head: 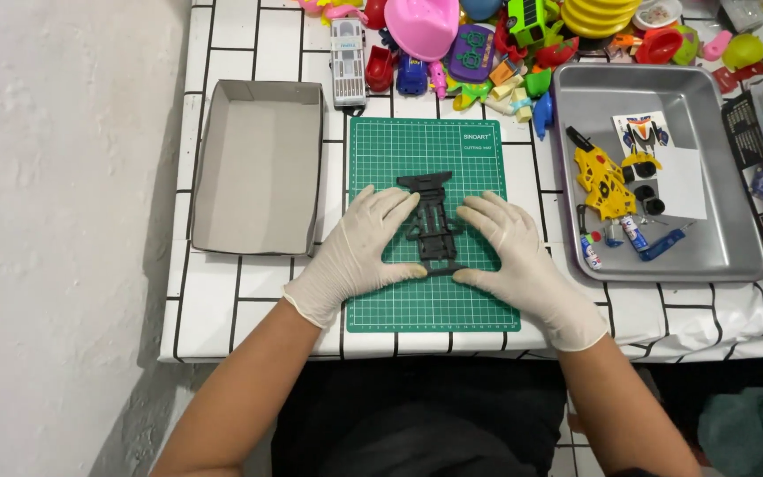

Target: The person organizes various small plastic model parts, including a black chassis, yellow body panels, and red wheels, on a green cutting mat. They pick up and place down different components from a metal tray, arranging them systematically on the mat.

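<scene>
White-gloved hands are working at the centre of the green mat [434, 300]. Left hand [359, 247] and right hand [509, 243] are sitting apart, one on each side of a black chassis [432, 221], w/ fingertips and thumbs pressing in on its edges. Neither hand is wrapping round it; they're bracing it flat against the mat, thumbs meeting it near the end closest to the person. Chassis is lying lengthwise, wider end pointing away.

Judging by this, the step in hand is steadying or squaring the chassis, poss. seating a part, tho I can't tell which part is under the fingers. Any further move is prob. calling for one hand staying on the frame while the other is freeing up, since both are occupied now.

Left of the mat, an open grey box [258, 168] is sitting w/ nothing in it. To the right, a metal tray [735, 256] is holding a yellow shell [602, 181], a sticker sheet [655, 150], small black wheels and bits. Along the far edge, a heap of bright plastic toys [523, 44] is crowding the white tiled table [240, 300].
</scene>
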